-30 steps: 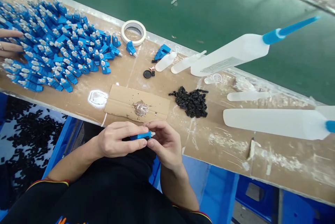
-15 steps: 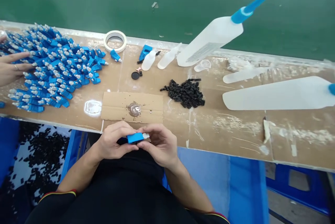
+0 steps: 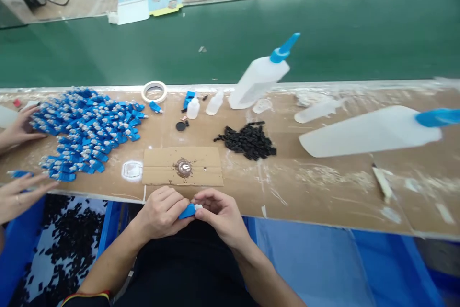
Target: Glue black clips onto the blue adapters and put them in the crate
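Note:
My left hand (image 3: pixel 163 213) is closed around a small blue plastic part (image 3: pixel 187 211) with a white tip, just in front of the table edge. The thumb of my right hand (image 3: pixel 222 215) touches the white end, its fingers curled around that side. Beyond my hands lies a cardboard strip (image 3: pixel 165 173) with a small round blob of clear, wet-looking material in a dark-stained ring. Many similar blue parts (image 3: pixel 97 130) are heaped at the left. A pile of small black pieces (image 3: pixel 248 142) sits right of the cardboard.
Another person's hands (image 3: pixel 21 197) are at the heap's left side. Behind are a tape roll (image 3: pixel 154 83), small white bottles (image 3: pixel 193 108) and a large upright bottle (image 3: pixel 255 82). Another large bottle (image 3: pixel 362 132) lies at right. A blue bin (image 3: pixel 108 230) of black pieces stands below left.
The view has tilted up, showing more beyond the green surface. My left fingers now cover more of the blue part. The other person's second hand has come into view at left.

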